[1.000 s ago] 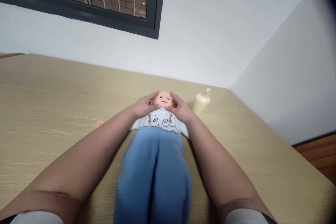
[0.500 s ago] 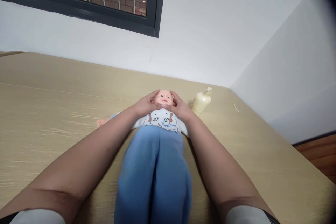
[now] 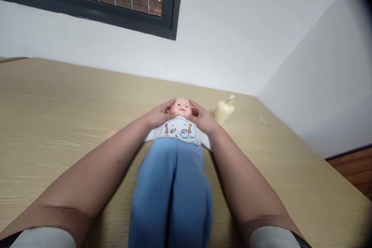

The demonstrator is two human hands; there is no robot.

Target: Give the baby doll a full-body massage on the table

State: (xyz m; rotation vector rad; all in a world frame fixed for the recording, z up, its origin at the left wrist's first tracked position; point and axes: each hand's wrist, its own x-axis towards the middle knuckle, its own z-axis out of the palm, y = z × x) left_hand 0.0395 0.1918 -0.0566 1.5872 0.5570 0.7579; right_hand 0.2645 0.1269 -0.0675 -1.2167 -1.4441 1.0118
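Observation:
A baby doll (image 3: 173,170) lies on its back, dressed in blue trousers and a white top with an elephant face on the chest. Its head points away from me. My left hand (image 3: 159,115) cups the left side of the doll's head, fingers curved along it and thumb by the cheek and chin. On the opposite side my right hand (image 3: 203,117) is curved round the head in the same way, its thumb near the chin. The doll's face shows between both hands. My left forearm covers most of one doll arm; only a bit of its hand shows.
The doll rests on a wooden table (image 3: 58,124). A cream pump bottle (image 3: 223,110) stands just right of my right hand. Farther right lies a thin pale strand (image 3: 262,117). White walls (image 3: 232,27) and a dark-framed window (image 3: 116,17) border the table's far side.
My thumbs have slid apart from the middle of the doll's chin, outward toward the cheeks. Both hands stay around the head. The doll and bottle look otherwise unchanged.

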